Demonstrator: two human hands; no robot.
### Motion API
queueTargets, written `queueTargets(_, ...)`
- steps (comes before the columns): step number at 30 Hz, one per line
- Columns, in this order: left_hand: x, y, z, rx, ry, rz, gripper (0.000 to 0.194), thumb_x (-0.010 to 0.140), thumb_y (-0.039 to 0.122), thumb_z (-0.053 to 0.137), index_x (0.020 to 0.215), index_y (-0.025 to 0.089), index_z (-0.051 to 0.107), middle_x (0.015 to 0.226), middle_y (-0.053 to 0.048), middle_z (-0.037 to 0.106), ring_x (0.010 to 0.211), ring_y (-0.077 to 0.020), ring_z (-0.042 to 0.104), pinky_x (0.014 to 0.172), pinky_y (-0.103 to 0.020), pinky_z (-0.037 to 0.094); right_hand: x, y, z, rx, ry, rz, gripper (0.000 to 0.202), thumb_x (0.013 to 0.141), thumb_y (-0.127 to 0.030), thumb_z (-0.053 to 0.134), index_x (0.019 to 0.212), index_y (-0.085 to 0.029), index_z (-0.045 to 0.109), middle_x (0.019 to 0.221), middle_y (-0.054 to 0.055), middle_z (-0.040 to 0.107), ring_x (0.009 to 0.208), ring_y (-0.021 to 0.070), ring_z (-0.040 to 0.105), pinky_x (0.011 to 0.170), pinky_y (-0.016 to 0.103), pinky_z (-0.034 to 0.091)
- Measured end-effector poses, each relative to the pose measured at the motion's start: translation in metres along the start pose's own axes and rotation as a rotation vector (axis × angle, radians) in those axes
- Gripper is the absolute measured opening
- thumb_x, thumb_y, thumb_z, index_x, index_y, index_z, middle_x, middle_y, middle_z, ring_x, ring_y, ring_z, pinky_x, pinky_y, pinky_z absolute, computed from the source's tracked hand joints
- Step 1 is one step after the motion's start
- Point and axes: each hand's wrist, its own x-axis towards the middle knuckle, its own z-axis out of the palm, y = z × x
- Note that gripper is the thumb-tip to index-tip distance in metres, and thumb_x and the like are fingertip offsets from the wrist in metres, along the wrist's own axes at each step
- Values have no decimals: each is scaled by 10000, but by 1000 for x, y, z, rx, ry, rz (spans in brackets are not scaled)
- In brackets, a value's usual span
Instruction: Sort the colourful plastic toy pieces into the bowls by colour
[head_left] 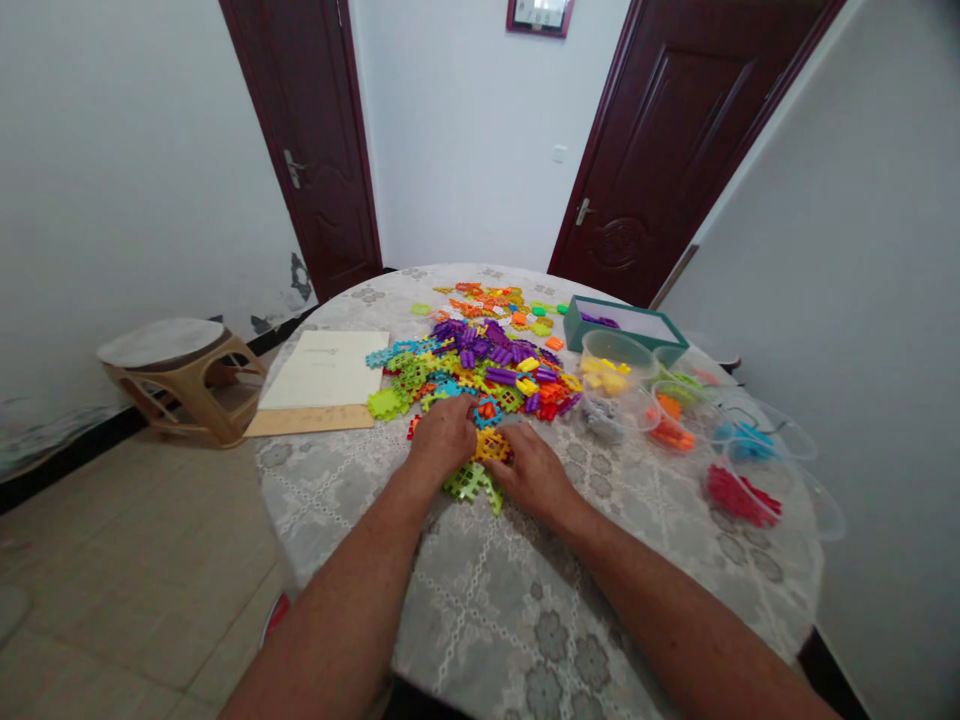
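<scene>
My left hand (pixel 446 437) and my right hand (pixel 535 470) meet at the near edge of a heap of plastic building pieces. Between them is a yellow notched lattice piece (pixel 492 444), with the closed fingers of both hands on its two sides. Just beyond my fingertips lies a blue gear-shaped piece (pixel 488 413) with an orange centre. Under and in front of the hands, a light green lattice piece (pixel 470 484) rests on the tablecloth. Some fingertips are hidden behind the hands. The mixed heap has purple pieces (pixel 491 343) on top and green ones (pixel 411 373) at its left.
A cream board or booklet (pixel 328 368) lies left of the heap. At right stand a green box (pixel 626 322) and clear tubs (pixel 616 350) holding sorted pieces, including red ones (pixel 742 496). Smaller orange pieces (pixel 480 302) lie beyond. A stool (pixel 180 375) stands left of the round table.
</scene>
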Motion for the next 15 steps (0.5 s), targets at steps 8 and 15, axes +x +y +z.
queueTargets(8, -3, -11, -4, 13, -169, 208, 475, 779, 125, 598, 1231, 211, 719, 1172, -136, 747, 1128, -314, 667, 1012, -414, 481, 0, -2, -1, -21, -14, 16, 207, 890, -296, 678, 1059, -221, 585, 1075, 88, 595, 1024, 259, 568, 912, 387, 479)
queueTargets(15, 8, -26, 6, -133, -196, 257, 438, 788, 173, 526, 1187, 215, 702, 1175, -102, 728, 1131, -281, 658, 1026, -412, 482, 1, 0, -3, 97, 23, 15, 317, 828, -232, 717, 1109, -246, 570, 1196, 51, 505, 1052, 212, 545, 917, 349, 487)
